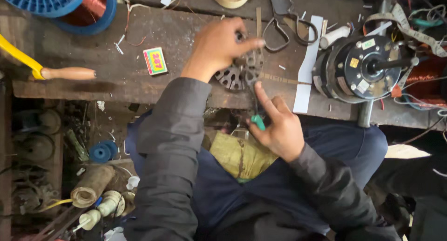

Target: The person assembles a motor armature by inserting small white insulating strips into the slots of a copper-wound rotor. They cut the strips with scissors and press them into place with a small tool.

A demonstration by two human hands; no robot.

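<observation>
Person seated at a worn wooden counter (139, 78), dark sleeves, blue trousers. Left hand (219, 45) rests on top of a round slotted metal stator core (240, 73), grip pressed together on its far rim, holding it tilted at the counter's near edge, about mid-scene. Right hand (277, 127) sits just near of the core, grip pinching a thin tool with a green handle (257, 122), index finger stretched along the shaft; the tip goes up into the core's slots, exact contact hard to tell.

Right of the core: a white paper strip (307, 66) lying on the counter, then a black motor with a shaft (363, 66) sticking out. Scissors (288, 24) lie far of the core, just beside the left hand. Small colourful box (155, 61) left of the hand, well apart. Far left: blue spool of copper wire (84, 6) and a yellow tool with a wooden handle (56, 72). Yellowish cloth (240, 155) on the person's lap under the right hand.
</observation>
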